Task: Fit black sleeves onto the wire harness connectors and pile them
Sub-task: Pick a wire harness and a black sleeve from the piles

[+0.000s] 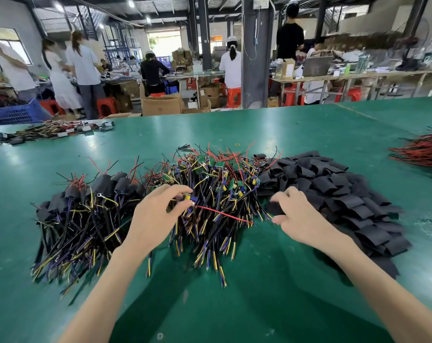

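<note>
A green desk (234, 129) is seen from above, with three heaps set side by side on it. At the left lies a pile of finished harnesses (86, 209), their connectors already covered in black. In the middle lies a tangled pile of bare harnesses (217, 179), with small green boards and blue, yellow and red wires. At the right lies a heap of black sleeves (334, 186), touching the middle pile.

The left hand (155, 219) is closed in a pinch on one harness connector (190, 198) on the near side of the middle pile. A red wire (225, 214) trails from it toward the right hand (301, 214). The grip of the right hand is curled on a single black sleeve (274, 208) at the near left edge of the heap.

The step in hand is judged to be the picking of one harness and one sleeve. It is best done if the connector is lifted clear of its tangled neighbours, so that no other wires are dragged along. Only one sleeve should be taken and its mouth squeezed open. The loose wires should be gathered first, then the sleeve slid over the connector.
</note>
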A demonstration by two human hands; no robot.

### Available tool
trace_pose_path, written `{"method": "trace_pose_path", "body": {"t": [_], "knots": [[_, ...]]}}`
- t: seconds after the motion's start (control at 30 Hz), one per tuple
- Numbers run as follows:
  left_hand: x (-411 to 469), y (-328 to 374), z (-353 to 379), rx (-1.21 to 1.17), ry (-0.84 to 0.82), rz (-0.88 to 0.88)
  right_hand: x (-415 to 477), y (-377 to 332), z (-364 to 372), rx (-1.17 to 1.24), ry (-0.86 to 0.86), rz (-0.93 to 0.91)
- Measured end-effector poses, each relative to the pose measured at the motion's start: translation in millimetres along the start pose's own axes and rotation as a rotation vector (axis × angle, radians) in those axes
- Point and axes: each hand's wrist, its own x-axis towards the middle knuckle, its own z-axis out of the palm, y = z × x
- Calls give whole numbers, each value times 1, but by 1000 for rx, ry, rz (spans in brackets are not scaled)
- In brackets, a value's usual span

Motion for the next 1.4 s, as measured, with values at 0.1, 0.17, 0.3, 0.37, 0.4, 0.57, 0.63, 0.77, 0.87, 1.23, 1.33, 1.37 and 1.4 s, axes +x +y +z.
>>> {"method": "trace_pose_path", "body": {"t": [0.1, 0.17, 0.3, 0.37, 0.4, 0.57, 0.63, 0.77, 0.87, 1.23, 1.33, 1.37, 1.4], "knots": [[-1, 2, -1, -25, 92, 2, 0, -7, 1, 71, 80, -111], [-1, 4, 0, -39, 135, -17, -1, -8, 3, 86, 102, -150], [-2, 6, 0, -62, 179, -30, -3, -9, 6, 130, 120, -168], [-2, 6, 0, -60, 185, -30, -3, -10, 7, 150, 130, -169], [-2, 5, 0, -55, 189, -28, -2, -10, 6, 156, 137, -168], [-3, 7, -2, -61, 230, 5, -3, -11, 5, 186, 157, -145], [-2, 8, -2, -69, 254, 19, -3, -12, 5, 183, 151, -141], [-2, 8, -2, -93, 314, 70, -4, -14, 6, 169, 151, -132], [-1, 9, -2, -172, 339, 92, -4, -12, 6, 176, 163, -128], [0, 9, -1, -234, 320, 74, -4, -16, 1, 251, 204, -231], [0, 7, -1, -192, 318, 59, -5, -19, -2, 275, 202, -278], [0, 6, -1, -185, 319, 55, -6, -19, -3, 278, 204, -287], [0, 6, 0, -183, 323, 50, -6, -20, -4, 282, 204, -292]]}}
